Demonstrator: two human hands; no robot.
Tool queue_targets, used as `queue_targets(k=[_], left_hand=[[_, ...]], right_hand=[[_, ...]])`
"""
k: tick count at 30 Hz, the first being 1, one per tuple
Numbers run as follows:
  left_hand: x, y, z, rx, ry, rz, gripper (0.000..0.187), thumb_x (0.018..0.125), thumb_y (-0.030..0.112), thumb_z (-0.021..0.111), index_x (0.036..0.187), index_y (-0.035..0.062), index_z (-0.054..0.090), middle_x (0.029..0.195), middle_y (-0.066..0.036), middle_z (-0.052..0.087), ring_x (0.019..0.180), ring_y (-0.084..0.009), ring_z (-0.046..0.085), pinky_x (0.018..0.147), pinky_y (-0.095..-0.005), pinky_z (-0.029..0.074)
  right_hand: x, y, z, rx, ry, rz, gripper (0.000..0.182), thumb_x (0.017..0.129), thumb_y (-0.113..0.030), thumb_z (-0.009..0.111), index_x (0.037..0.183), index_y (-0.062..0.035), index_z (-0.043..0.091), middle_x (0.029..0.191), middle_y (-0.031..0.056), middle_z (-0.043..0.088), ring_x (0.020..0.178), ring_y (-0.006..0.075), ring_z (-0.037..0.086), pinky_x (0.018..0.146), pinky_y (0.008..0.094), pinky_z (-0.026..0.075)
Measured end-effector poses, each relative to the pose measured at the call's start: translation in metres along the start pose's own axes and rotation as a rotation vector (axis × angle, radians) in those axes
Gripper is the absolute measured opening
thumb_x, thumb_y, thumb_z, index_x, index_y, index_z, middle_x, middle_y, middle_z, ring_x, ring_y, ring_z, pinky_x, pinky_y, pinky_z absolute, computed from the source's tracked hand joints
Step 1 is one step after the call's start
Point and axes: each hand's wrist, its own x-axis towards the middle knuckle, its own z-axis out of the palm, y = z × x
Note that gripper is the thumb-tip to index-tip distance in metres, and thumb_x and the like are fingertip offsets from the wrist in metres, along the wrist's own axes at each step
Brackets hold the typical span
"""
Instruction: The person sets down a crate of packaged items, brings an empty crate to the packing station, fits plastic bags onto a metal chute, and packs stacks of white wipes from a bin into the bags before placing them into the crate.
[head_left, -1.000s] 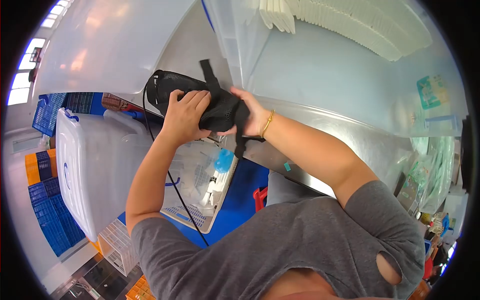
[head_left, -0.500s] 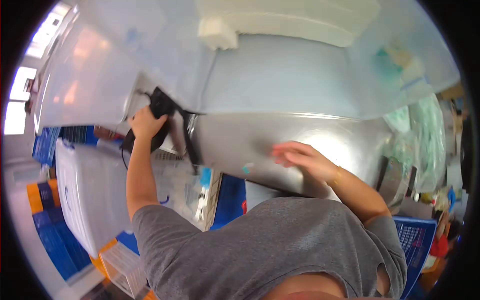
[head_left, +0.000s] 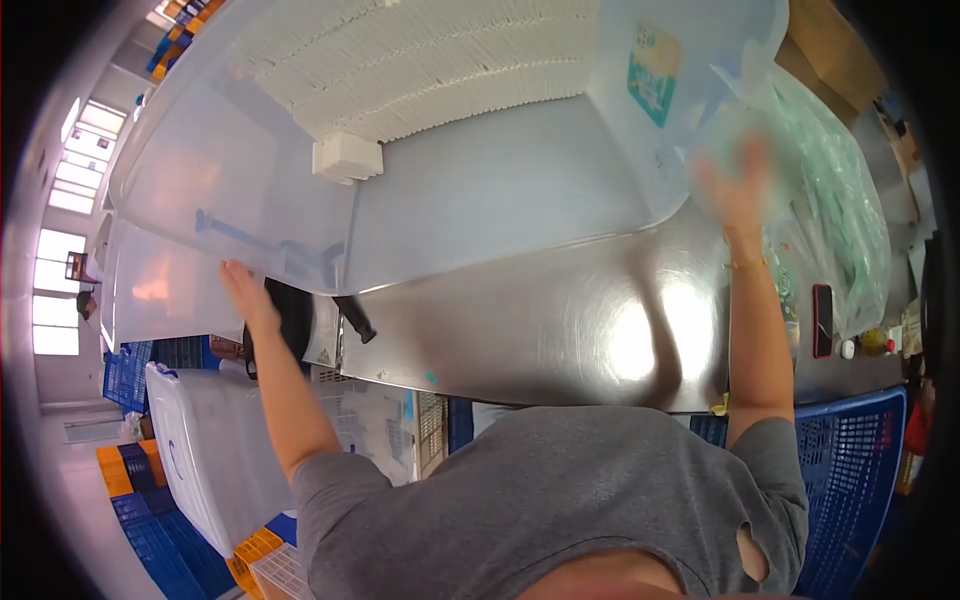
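A large translucent plastic bin (head_left: 470, 255) rests on the steel tabletop. Along its back wall run rows of tightly stacked white flat pieces (head_left: 480, 55), and a small white stack (head_left: 345, 158) sits at the inner left. My left hand (head_left: 248, 297) is at the bin's lower left side, its fingers stretched out. Below the bin's left corner, beside that hand, lies a black object (head_left: 290, 318) with a black handle-like end (head_left: 356, 318) poking out. My right hand (head_left: 740, 185) is raised by the bin's right wall, smeared but with fingers apart.
Green-tinted plastic wrapping (head_left: 835, 200) lies right of the bin, near a phone (head_left: 822, 320). A blue crate (head_left: 850, 480) stands at the lower right. White lidded boxes (head_left: 215, 450) and stacked blue and orange crates (head_left: 165, 530) are at the left.
My left hand has let go of the black object and moved to the bin's side. My right hand has swung up and right from above the tabletop. The bin appears lower in view.
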Motion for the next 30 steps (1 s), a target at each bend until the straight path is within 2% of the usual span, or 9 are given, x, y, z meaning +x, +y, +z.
queue_targets(k=[1,2,5,11,15,25,27,29,30], left_hand=[[-0.009,0.009,0.02,-0.407,-0.013,-0.076,0.062,0.095,0.047,0.038,0.137,0.0026,0.028,0.138,-0.017,0.035,0.123,-0.0271,0.04,0.1,-0.038,0.036],[-0.02,0.017,0.024,-0.399,-0.016,-0.069,0.062,0.095,0.047,0.038,0.137,0.0026,0.028,0.138,-0.017,0.035,0.123,-0.0271,0.04,0.1,-0.038,0.036],[-0.036,0.053,0.047,-0.548,0.012,-0.048,0.063,0.096,0.048,0.035,0.137,0.0027,0.024,0.138,-0.015,0.034,0.124,-0.0279,0.039,0.103,-0.0393,0.033],[-0.044,0.052,0.029,-0.609,0.035,-0.132,0.06,0.096,0.047,0.035,0.137,0.0042,0.025,0.137,-0.015,0.036,0.124,-0.0296,0.038,0.103,-0.0424,0.033],[-0.047,0.035,0.017,-0.602,0.031,-0.129,0.059,0.096,0.046,0.035,0.137,0.0046,0.026,0.136,-0.015,0.038,0.122,-0.0296,0.04,0.101,-0.0427,0.036],[-0.084,0.059,0.029,-0.699,0.004,-0.099,0.053,0.097,0.04,0.038,0.132,0.0003,0.032,0.135,-0.016,0.038,0.118,-0.0289,0.043,0.101,-0.0415,0.036],[-0.078,0.048,0.025,-0.606,0.194,0.033,0.05,0.094,0.033,0.048,0.129,-0.0004,0.035,0.133,-0.016,0.039,0.116,-0.0289,0.044,0.097,-0.0402,0.038],[-0.081,0.048,0.031,-0.552,0.277,0.096,0.049,0.092,0.029,0.053,0.128,-0.0008,0.036,0.133,-0.015,0.04,0.115,-0.0288,0.045,0.095,-0.0396,0.039],[-0.097,0.055,0.039,-0.163,0.429,0.396,0.05,0.088,0.022,0.059,0.126,-0.001,0.038,0.128,-0.015,0.043,0.112,-0.028,0.046,0.091,-0.038,0.04]], right_hand=[[0.007,0.014,0.016,0.254,-0.107,0.086,0.057,0.084,-0.009,0.064,0.13,0.0021,0.034,0.126,0.0131,0.049,0.114,0.0189,0.048,0.095,0.0306,0.038],[0.006,0.024,0.025,0.506,-0.21,0.175,0.055,0.085,-0.009,0.064,0.13,0.0026,0.035,0.124,0.0125,0.05,0.114,0.0178,0.049,0.094,0.0288,0.039],[0.008,0.032,0.035,0.518,-0.107,0.15,0.051,0.086,-0.009,0.062,0.128,0.003,0.036,0.122,0.0117,0.052,0.111,0.0163,0.05,0.091,0.0265,0.041],[-0.004,-0.005,0.012,0.46,0.051,0.08,0.042,0.085,-0.01,0.063,0.119,0.0042,0.045,0.11,0.0106,0.057,0.097,0.0141,0.056,0.083,0.0255,0.044],[-0.007,-0.012,-0.01,0.407,0.064,0.059,0.042,0.084,-0.012,0.063,0.119,0.0034,0.046,0.109,0.0113,0.058,0.097,0.0145,0.056,0.083,0.0259,0.045],[-0.027,0.01,-0.025,0.442,0.085,0.108,0.044,0.082,-0.012,0.066,0.119,0.0022,0.047,0.11,0.0107,0.058,0.096,0.0165,0.057,0.083,0.0288,0.046],[-0.034,-0.001,-0.029,0.435,0.096,0.117,0.043,0.081,-0.011,0.066,0.118,0.0017,0.047,0.11,0.0102,0.058,0.096,0.0165,0.057,0.082,0.0294,0.046],[-0.039,-0.037,-0.04,0.057,0.326,-0.185,0.044,0.081,-0.008,0.065,0.119,0.0021,0.046,0.113,0.0117,0.056,0.098,0.019,0.056,0.086,0.0304,0.044],[-0.042,-0.054,-0.041,-0.133,0.42,-0.338,0.045,0.08,-0.006,0.064,0.12,0.0023,0.045,0.115,0.0124,0.055,0.099,0.0203,0.056,0.088,0.031,0.043]])
